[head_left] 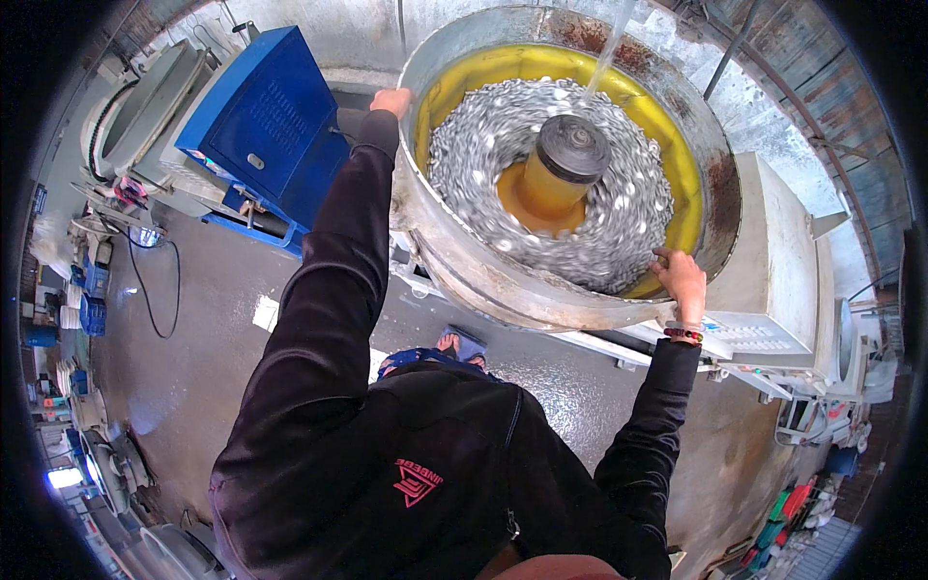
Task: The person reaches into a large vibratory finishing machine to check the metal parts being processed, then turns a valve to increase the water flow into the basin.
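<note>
In front of me stands a large round vibratory finishing bowl (454, 253) with a worn metal rim and a yellow lining (471, 70). Small shiny grey-silver pieces (464, 145) fill it, streaked by motion. At its centre rises a yellow post with a dark cap (574, 145). My left hand (391, 101) is closed over the bowl's left rim. My right hand (682, 278) reaches over the near right rim, bracelets at its wrist. Its fingers are curled together just above the pieces at the lining; whatever they hold is too small to make out.
A stream of water (607, 48) falls into the bowl from above. To the left stands a blue cabinet (266, 130), beside another round machine (145, 106). A pale machine housing (768, 256) adjoins the bowl on the right. A black cable (177, 290) lies on the wet floor (222, 387).
</note>
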Motion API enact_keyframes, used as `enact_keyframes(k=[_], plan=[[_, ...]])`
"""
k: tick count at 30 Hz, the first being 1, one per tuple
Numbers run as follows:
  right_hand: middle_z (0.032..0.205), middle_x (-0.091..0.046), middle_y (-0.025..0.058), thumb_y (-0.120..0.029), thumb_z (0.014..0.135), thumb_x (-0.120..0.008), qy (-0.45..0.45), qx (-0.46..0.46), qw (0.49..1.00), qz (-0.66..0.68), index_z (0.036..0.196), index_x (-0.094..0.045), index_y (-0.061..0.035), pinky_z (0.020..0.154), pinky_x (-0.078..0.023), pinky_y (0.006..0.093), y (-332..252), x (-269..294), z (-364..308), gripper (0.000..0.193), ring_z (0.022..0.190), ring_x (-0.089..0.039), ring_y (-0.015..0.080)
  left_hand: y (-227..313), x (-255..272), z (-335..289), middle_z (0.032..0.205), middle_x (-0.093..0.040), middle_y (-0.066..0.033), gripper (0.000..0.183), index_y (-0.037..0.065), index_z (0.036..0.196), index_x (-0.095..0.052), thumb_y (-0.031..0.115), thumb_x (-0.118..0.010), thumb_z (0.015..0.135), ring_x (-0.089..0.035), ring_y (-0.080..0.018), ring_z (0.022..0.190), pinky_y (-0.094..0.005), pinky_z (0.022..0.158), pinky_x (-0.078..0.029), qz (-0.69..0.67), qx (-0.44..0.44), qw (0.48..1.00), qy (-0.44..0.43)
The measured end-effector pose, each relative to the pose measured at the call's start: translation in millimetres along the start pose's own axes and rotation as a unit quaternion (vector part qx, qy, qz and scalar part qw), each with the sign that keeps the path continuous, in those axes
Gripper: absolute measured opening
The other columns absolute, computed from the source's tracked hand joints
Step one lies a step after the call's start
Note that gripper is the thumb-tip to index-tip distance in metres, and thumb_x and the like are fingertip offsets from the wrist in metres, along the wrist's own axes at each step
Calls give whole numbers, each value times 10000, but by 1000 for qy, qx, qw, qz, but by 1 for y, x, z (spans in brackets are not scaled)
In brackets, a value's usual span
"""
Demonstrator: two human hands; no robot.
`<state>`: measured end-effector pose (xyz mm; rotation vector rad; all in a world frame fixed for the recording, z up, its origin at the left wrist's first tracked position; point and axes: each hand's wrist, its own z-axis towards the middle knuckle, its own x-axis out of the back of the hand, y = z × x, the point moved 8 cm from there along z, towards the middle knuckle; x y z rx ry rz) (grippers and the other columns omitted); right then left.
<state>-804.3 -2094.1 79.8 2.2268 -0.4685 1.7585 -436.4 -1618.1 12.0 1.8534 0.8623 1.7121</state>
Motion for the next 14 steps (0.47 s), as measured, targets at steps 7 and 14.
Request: enact_keyframes(k=[7,14], plan=[[976,-623,141,-339,775,-592,7,-5,1000,6,1089,-601,-189,808,-453,409,6,0,-3,348,942,-584,290,18,2,-20,1163,-524,-201,500,48,1038,-614,354,-561,645,-483,-336,1101,-356,934,-367,-13,23,1000,6],[989,-619,143,-358,774,-591,4,-3,1000,-21,1089,-599,-187,814,-451,407,1,0,-2,359,947,-582,291,-1,0,-3,1171,-514,-214,526,42,1066,-600,356,-556,646,-471,-343,1121,-349,946,-361,-13,34,999,37]])
